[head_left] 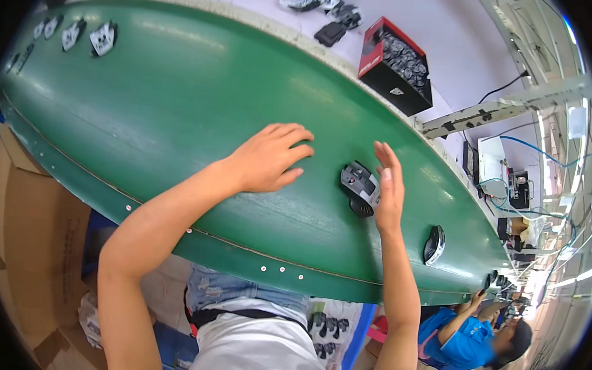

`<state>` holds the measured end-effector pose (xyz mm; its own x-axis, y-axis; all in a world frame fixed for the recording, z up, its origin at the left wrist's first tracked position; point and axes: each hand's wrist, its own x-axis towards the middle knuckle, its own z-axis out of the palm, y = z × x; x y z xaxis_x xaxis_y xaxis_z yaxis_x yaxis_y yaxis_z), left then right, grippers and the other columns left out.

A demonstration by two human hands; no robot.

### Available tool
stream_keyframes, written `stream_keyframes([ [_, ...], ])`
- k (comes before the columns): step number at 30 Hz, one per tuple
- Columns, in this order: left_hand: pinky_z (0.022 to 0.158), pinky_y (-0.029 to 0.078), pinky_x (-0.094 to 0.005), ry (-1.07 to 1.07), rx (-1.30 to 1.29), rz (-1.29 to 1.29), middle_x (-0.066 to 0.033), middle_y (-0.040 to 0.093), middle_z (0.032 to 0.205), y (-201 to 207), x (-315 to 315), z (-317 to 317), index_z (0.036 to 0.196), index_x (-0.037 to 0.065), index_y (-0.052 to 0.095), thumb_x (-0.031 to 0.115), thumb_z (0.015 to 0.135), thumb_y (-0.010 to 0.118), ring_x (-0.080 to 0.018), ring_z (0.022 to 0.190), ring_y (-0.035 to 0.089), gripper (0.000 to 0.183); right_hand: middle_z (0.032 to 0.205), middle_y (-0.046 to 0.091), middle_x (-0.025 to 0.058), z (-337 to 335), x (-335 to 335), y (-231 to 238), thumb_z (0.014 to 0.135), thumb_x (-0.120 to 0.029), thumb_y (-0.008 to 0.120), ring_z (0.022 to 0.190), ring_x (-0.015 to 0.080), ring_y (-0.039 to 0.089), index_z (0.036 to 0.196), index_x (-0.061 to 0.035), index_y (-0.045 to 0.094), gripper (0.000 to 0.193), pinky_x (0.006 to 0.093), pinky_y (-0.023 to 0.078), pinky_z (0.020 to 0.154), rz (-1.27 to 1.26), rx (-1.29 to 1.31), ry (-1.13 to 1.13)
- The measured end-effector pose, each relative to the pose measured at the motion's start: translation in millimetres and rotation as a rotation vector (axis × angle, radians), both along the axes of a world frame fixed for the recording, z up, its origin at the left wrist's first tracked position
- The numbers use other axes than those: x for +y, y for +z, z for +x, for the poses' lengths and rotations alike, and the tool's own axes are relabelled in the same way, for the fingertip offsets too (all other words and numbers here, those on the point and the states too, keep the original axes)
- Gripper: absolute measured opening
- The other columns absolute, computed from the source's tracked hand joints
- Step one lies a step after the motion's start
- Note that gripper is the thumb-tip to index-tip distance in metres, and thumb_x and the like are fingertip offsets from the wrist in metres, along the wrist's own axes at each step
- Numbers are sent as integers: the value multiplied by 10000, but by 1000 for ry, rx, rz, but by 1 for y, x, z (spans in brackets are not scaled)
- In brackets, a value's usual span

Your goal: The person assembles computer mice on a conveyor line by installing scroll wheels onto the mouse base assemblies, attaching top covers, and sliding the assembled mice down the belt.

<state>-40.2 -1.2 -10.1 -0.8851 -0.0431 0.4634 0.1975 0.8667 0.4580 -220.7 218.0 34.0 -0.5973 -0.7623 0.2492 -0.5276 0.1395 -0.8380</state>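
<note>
A black and grey computer mouse (359, 185) lies on the green belt-like surface (201, 79) in front of me. Beside its right edge is my right hand (390, 193), open with the fingers stretched out; whether it touches the mouse I cannot tell. My left hand (270, 158) hovers over or rests on the green surface to the left of the mouse. Its fingers are bent and apart, with nothing in them. Farther right another dark mouse with a pale edge (434, 245) lies by itself.
Several pale and dark mouse-like pieces (103, 39) lie at the far left. Beyond the belt stands a red and black box (414, 101) of small dark parts. A metal post (473, 118) rises beside it. A co-worker in blue (458, 341) sits at the right; cardboard boxes (39, 238) stand at lower left.
</note>
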Motion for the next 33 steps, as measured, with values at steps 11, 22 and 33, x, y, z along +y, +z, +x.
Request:
stream_keyframes([
  [11,1070,406,-440,-10,-46,-10,-132,545,1338,24,-6,1,1171,65,607,141,859,679,-331,1287,490,329,1486,430,210,2,-17,-4,977,-272,529,1349,443,408,1396,-61,507,470,502,331,1122,258,786,-116],
  [22,1026,442,-436,147,-15,60,-154,590,1245,22,-29,3,1106,38,640,119,836,688,-351,1199,541,285,1327,548,139,-28,119,-11,825,-303,728,1107,380,557,1327,-71,545,582,512,473,909,530,622,-459],
  [33,1071,398,-523,598,121,-243,-267,526,1335,-14,-133,14,1162,46,631,274,820,720,-457,1266,472,420,1512,358,228,53,77,-19,841,-242,675,1384,442,341,1386,-13,479,623,517,299,1141,274,576,-57],
])
